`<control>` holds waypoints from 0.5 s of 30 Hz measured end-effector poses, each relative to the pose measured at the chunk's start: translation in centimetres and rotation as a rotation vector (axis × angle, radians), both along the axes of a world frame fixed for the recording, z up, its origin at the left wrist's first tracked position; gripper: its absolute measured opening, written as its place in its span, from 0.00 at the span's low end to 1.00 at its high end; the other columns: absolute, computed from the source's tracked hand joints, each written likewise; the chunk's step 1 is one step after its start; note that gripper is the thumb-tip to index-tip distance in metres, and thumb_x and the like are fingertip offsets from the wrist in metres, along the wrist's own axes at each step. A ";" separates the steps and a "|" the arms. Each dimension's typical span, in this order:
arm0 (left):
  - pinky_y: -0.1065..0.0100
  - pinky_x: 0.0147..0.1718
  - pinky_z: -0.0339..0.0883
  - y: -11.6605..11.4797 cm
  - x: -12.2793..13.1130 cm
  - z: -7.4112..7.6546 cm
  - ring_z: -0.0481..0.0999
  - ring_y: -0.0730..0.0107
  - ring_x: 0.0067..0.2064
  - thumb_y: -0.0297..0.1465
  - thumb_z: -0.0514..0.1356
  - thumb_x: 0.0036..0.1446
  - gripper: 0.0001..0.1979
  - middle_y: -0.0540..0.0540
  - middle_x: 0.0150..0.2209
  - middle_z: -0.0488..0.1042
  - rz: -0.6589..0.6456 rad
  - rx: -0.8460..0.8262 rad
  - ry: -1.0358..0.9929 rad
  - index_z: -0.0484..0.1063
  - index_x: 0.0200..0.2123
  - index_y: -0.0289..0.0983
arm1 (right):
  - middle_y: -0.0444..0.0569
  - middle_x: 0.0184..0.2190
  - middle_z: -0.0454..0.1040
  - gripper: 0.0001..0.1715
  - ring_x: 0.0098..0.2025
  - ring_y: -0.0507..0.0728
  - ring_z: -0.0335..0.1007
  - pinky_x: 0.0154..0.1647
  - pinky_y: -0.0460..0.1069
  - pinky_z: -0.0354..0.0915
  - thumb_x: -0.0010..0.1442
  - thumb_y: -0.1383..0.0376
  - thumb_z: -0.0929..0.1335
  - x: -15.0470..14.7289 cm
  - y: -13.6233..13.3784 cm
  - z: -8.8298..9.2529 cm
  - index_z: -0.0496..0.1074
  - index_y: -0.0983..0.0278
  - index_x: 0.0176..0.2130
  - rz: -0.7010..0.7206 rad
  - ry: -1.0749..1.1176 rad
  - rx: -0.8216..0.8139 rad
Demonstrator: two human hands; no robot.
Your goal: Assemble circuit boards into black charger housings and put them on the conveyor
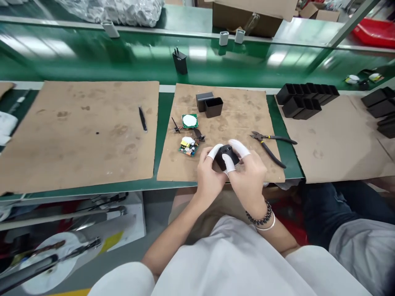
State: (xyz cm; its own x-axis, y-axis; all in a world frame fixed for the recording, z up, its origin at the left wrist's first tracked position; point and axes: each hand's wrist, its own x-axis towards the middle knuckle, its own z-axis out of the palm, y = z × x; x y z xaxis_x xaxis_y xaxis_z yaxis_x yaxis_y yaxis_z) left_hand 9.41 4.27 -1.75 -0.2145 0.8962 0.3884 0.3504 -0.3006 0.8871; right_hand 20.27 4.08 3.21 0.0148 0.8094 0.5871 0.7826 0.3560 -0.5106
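Note:
Both my hands close around a black plastic charger housing (pixel 226 157) above the front of the middle cardboard sheet (pixel 173 166). My left hand (pixel 210 170) grips its left side, a white finger cot on one finger. My right hand (pixel 248 170) holds it from the right, white cots on thumb and finger. Just left of my hands lie a circuit board with a white disc (pixel 189 121) and a second board with yellow and white components (pixel 188 146), with small wired parts beside them. Two black housings (pixel 213 107) stand behind. Cutting pliers (pixel 271 146) lie open to the right.
A black plug adapter (pixel 180 61) stands on the green ledge behind. Black tweezers (pixel 142 119) lie on the left cardboard (pixel 77 164). Rows of black housings (pixel 304 100) stand on the right cardboard. Another person's white sleeve (pixel 364 242) is at lower right.

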 end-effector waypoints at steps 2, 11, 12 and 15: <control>0.62 0.48 0.76 -0.2 0.0 0.0 0.79 0.60 0.49 0.24 0.65 0.53 0.26 0.44 0.47 0.73 0.033 -0.034 0.027 0.74 0.57 0.40 | 0.55 0.43 0.85 0.12 0.41 0.64 0.81 0.46 0.61 0.78 0.67 0.64 0.71 -0.6 -0.4 -1.3 0.80 0.59 0.50 -0.012 0.042 0.078; 0.45 0.63 0.66 -2.2 -2.8 -0.9 0.73 0.45 0.62 0.31 0.69 0.59 0.32 0.36 0.57 0.73 0.040 0.095 0.396 0.66 0.66 0.42 | 0.53 0.43 0.86 0.11 0.44 0.63 0.85 0.47 0.58 0.82 0.61 0.65 0.75 2.1 0.3 -1.8 0.80 0.58 0.45 0.166 0.202 -0.131; 0.44 0.63 0.65 -2.6 -3.4 -1.0 0.73 0.44 0.62 0.32 0.69 0.60 0.32 0.37 0.56 0.73 0.065 0.113 0.419 0.66 0.66 0.43 | 0.52 0.44 0.86 0.12 0.45 0.64 0.85 0.48 0.59 0.82 0.60 0.64 0.76 2.7 0.6 -1.4 0.80 0.58 0.45 0.137 0.195 -0.076; 0.45 0.62 0.64 -3.6 -5.2 -1.2 0.74 0.45 0.61 0.32 0.70 0.60 0.33 0.38 0.56 0.73 0.136 0.137 0.431 0.66 0.67 0.46 | 0.53 0.46 0.86 0.12 0.48 0.65 0.85 0.52 0.62 0.82 0.60 0.64 0.76 3.8 0.9 -0.8 0.80 0.57 0.46 0.034 0.120 0.048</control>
State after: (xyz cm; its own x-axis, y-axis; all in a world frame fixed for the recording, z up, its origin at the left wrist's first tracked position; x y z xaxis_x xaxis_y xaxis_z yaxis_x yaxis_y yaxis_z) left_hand 4.21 0.71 -2.91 -0.1201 0.8055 0.5803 0.7224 -0.3300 0.6076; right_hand 24.03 5.00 2.42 0.0604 0.7817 0.6207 0.7045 0.4072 -0.5813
